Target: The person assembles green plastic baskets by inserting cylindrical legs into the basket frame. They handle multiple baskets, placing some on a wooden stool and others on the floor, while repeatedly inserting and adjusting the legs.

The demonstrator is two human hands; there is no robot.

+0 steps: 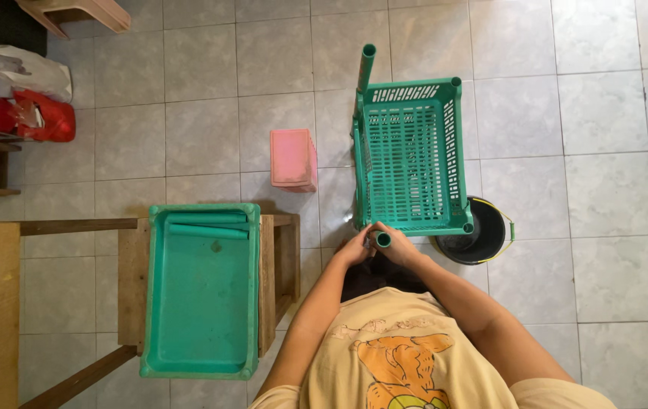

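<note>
Both hands close on a short green tube (pixel 383 240) at the near edge of a green slatted basket (pixel 411 155): the left hand (pixel 356 248) cups its side, the right hand (pixel 400 247) wraps the other. A black bucket (pixel 483 235) sits just beside the basket. Farther left, a green tray (pixel 201 303) rests on a wooden counter (pixel 131 280), with a pink stool (pixel 293 157) on the floor beyond.

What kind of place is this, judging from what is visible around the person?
Probably a home or small workshop floor, not a factory. The floor is plain grey tile, a rough wooden stand bears a green tray, and a black bucket stands beside the green slotted basket.
</note>
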